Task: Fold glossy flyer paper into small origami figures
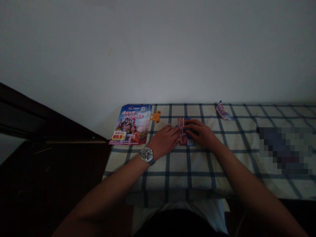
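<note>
While our right hand point(198, 133) has the small stack of printed cards point(182, 140) in a closed grip, our left hand point(164, 141) rests half open against it on the checked cloth point(197, 171), with glossy brochures point(130, 125) at the cloth's left edge.

paper cards point(182, 131) | glossy paper flyers point(130, 124) | matt checked cloth point(197, 164) | metal watch point(147, 155)

Head-worn view, forward and down onto left hand point(164, 141) and right hand point(198, 133)
</note>
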`<act>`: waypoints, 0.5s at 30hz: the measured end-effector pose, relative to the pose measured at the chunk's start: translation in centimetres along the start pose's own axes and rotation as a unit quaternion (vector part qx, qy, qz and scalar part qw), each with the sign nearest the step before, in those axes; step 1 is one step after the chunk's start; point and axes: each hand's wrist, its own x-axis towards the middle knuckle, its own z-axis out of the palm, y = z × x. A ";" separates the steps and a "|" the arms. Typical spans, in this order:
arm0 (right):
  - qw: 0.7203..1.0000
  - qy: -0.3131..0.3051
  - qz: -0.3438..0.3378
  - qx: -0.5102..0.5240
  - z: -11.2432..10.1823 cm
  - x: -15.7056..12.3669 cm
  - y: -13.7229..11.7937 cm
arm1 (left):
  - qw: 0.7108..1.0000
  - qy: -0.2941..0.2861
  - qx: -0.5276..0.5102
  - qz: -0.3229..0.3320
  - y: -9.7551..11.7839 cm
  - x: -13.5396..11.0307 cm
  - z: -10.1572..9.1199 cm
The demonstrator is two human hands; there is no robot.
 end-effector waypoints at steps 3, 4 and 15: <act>1.000 0.006 0.004 -0.009 0.0 0.1 0.2 | 1.000 -0.001 0.009 0.007 0.0 0.0 0.0; 1.000 0.008 0.002 -0.011 0.0 0.1 0.3 | 1.000 0.001 0.011 0.010 0.0 0.0 0.0; 0.999 0.023 0.016 -0.017 0.3 0.2 0.3 | 1.000 0.009 0.018 0.015 0.7 -0.2 -0.2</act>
